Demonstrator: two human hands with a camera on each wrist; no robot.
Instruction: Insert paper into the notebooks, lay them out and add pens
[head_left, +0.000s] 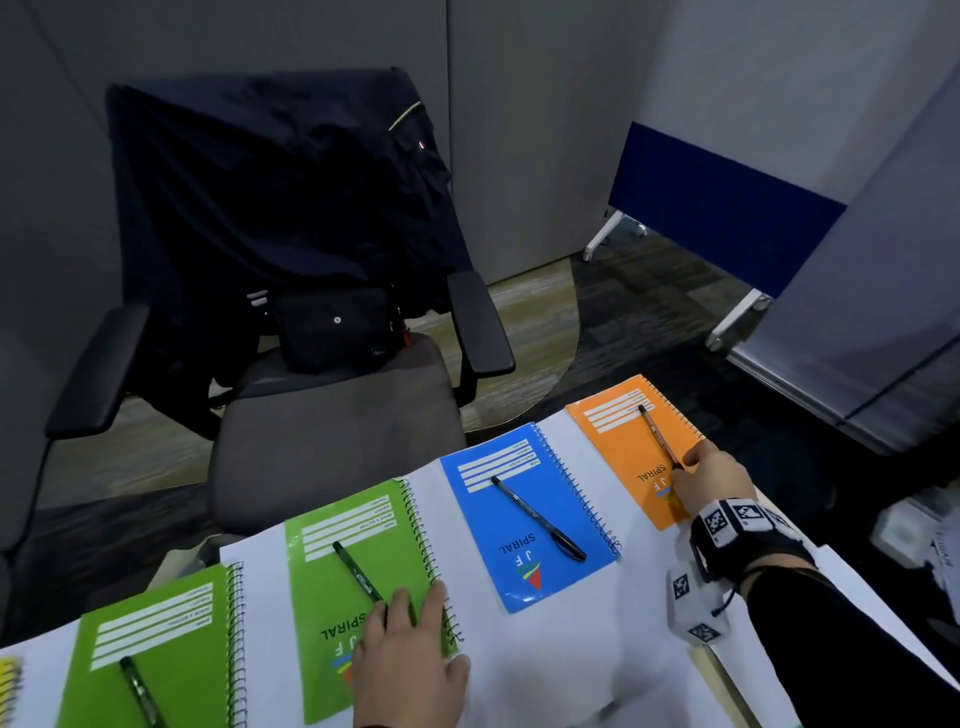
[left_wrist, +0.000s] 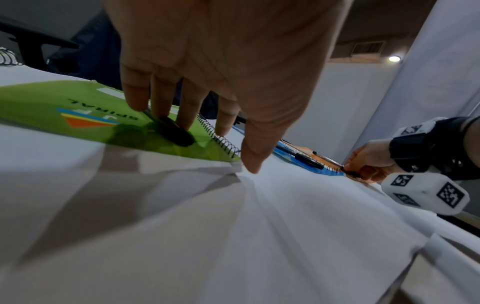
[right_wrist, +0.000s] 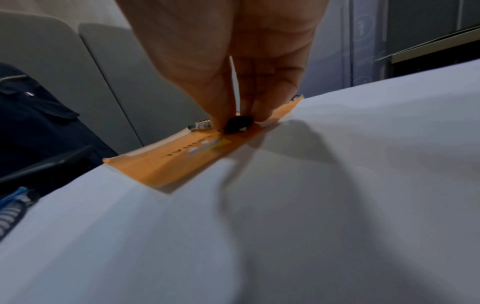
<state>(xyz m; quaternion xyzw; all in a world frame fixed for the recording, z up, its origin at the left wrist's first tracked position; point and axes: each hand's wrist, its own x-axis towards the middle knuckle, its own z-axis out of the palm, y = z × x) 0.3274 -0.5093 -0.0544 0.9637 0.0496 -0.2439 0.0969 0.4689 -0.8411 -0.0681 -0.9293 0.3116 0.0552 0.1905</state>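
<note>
White table (head_left: 639, 613) bears spiral notebooks; draped office chair (head_left: 332, 415) beyond.

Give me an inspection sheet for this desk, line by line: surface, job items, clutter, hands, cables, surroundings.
Surface: white table, mostly bare near the person.
Job's things: left green notebook, middle green notebook, blue notebook and orange notebook lie in a row, each with a pen on it; a yellow one shows at the left edge.
Clutter: nothing seen.
Hands: left hand rests flat on the middle green notebook; right hand pinches the pen on the orange notebook.
Cables: nothing seen.
Surroundings: office chair with dark jacket and black bag; blue panel.
</note>
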